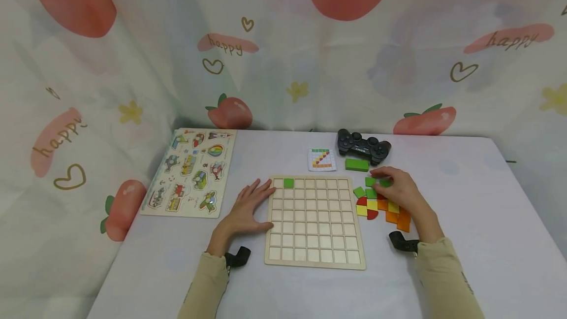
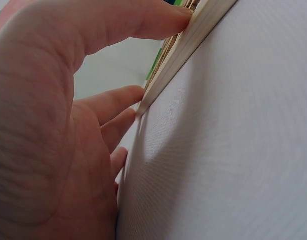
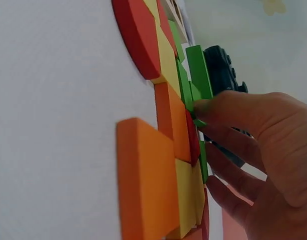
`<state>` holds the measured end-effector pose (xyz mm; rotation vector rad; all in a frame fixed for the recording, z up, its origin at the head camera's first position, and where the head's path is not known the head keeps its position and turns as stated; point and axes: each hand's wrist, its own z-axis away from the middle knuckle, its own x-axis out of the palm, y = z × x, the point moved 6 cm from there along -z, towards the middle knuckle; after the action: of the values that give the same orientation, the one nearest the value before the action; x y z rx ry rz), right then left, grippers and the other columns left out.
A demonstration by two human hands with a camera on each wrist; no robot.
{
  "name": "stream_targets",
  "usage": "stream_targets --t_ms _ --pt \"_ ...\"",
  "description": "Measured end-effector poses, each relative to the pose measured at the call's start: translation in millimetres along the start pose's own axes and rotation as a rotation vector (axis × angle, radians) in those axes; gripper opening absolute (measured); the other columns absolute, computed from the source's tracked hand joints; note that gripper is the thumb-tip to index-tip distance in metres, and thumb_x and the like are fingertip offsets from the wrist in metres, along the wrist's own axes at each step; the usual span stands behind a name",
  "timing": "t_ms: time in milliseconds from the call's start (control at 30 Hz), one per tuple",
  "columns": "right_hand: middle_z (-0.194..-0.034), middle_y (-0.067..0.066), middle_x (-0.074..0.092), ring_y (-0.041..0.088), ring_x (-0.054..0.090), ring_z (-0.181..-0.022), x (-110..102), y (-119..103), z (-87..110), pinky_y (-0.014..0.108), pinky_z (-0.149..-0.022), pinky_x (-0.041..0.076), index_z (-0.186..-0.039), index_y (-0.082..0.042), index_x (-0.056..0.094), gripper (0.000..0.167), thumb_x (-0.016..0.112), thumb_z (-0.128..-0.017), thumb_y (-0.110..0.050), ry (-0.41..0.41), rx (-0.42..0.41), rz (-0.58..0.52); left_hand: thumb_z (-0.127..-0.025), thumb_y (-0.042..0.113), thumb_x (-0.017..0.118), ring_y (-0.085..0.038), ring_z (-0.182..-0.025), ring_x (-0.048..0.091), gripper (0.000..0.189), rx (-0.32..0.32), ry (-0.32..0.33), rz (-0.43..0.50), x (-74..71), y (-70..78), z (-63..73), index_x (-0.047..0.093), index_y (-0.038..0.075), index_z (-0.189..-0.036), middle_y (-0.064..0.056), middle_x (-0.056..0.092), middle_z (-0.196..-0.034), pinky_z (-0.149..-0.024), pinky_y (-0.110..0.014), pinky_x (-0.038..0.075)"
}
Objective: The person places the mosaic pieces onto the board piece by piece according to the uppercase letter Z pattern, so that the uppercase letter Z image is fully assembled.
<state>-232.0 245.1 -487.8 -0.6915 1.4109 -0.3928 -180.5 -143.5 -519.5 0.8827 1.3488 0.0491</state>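
Note:
A wooden grid board (image 1: 315,266) lies flat, with one green square block (image 1: 289,183) in its top row. My left hand (image 1: 245,213) rests at the board's left side, fingers spread; in the left wrist view its thumb (image 2: 163,22) and fingertips touch the board's edge (image 2: 181,55). On the right, my right hand (image 1: 398,188) reaches over a pile of coloured blocks. It pinches a small green block (image 3: 198,121) between thumb and index finger, the other fingers spread beside the pile. Orange blocks (image 1: 403,220), yellow blocks (image 1: 362,210) and red rounded blocks (image 1: 372,214) lie close together below the hand.
A pattern card (image 1: 322,160) lies behind the board, beside a long green block (image 1: 357,165) and a black game controller (image 1: 363,146). A picture puzzle board (image 1: 188,174) lies at the left. A printed curtain (image 1: 283,78) hangs along the table's back edge.

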Motion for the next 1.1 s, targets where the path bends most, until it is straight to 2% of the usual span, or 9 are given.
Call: stream_targets --t_ms 100,300,400,633,800,933,1033,1100 --pt "-0.120 0.025 0.063 0.041 0.054 -0.110 1 1 -1.0 0.060 -0.099 0.043 -0.125 0.003 0.062 0.040 0.070 -0.088 -0.008 -0.004 0.000 0.042 -0.072 0.047 0.072 -0.028 -0.151 0.007 0.093 -0.005 0.000 -0.007 0.5 0.2 -0.3 0.038 0.016 -0.153 0.000 0.021 -0.164 -0.119 -0.054 0.007" --pt "-0.115 0.024 0.064 0.040 0.056 -0.104 4 0 -4.7 0.060 -0.094 0.045 -0.125 0.002 0.063 0.041 0.072 -0.086 -0.009 0.046 -0.043 0.095 -0.072 0.046 0.072 -0.028 -0.151 0.008 0.093 -0.006 0.004 -0.004 0.4 0.6 0.1 0.038 0.015 -0.153 0.000 0.022 -0.163 -0.119 -0.054 0.007" --pt "-0.119 0.024 0.061 0.040 0.053 -0.107 6 1 -5.7 0.061 -0.096 0.044 -0.122 0.002 0.065 0.038 0.073 -0.086 -0.010 0.061 -0.062 0.096 -0.072 0.044 0.073 -0.030 -0.151 0.009 0.092 0.005 0.008 0.001 0.4 2.0 0.1 0.039 0.013 -0.152 -0.003 0.023 -0.163 -0.119 -0.055 0.008" --pt "-0.120 0.022 0.062 0.039 0.052 -0.112 7 2 -7.1 0.060 -0.100 0.041 -0.119 0.000 0.067 0.034 0.073 -0.087 -0.008 0.060 -0.120 0.020 -0.071 0.044 0.072 -0.028 -0.151 0.007 0.093 0.000 0.010 0.010 -0.4 1.4 0.6 0.038 0.015 -0.153 0.000 0.021 -0.163 -0.119 -0.055 0.007" --pt "-0.119 0.022 0.064 0.039 0.053 -0.110 6 0 -6.3 0.060 -0.098 0.042 -0.120 0.000 0.067 0.035 0.073 -0.087 -0.011 0.063 -0.106 0.072 -0.072 0.045 0.072 -0.027 -0.151 0.006 0.093 0.001 0.009 0.019 -0.2 0.0 0.1 0.037 0.015 -0.153 0.001 0.021 -0.164 -0.119 -0.055 0.007" --pt "-0.117 0.022 0.065 0.039 0.055 -0.107 4 -7 -4.7 0.061 -0.095 0.044 -0.121 0.001 0.066 0.038 0.074 -0.086 -0.012 0.101 -0.116 0.103 -0.072 0.045 0.072 -0.027 -0.151 0.006 0.093 0.001 0.006 0.019 -0.8 0.6 0.6 0.037 0.015 -0.153 0.001 0.021 -0.163 -0.119 -0.054 0.007" --pt "-0.114 0.022 0.066 0.039 0.058 -0.105 6 -19 -5.1 0.060 -0.094 0.046 -0.119 0.003 0.066 0.037 0.075 -0.085 -0.009 0.119 -0.155 0.053 -0.072 0.045 0.072 -0.028 -0.151 0.007 0.093 0.001 0.005 0.022 -1.1 1.1 1.3 0.038 0.015 -0.153 0.000 0.022 -0.163 -0.119 -0.054 0.007" --pt "-0.111 0.021 0.068 0.038 0.060 -0.103 12 -32 -8.5 0.059 -0.093 0.047 -0.116 0.004 0.066 0.035 0.076 -0.084 -0.006 0.120 -0.211 0.004 -0.072 0.044 0.073 -0.028 -0.151 0.007 0.093 -0.001 0.005 0.022 -1.0 0.8 1.8 0.038 0.015 -0.153 -0.001 0.021 -0.163 -0.119 -0.054 0.007"
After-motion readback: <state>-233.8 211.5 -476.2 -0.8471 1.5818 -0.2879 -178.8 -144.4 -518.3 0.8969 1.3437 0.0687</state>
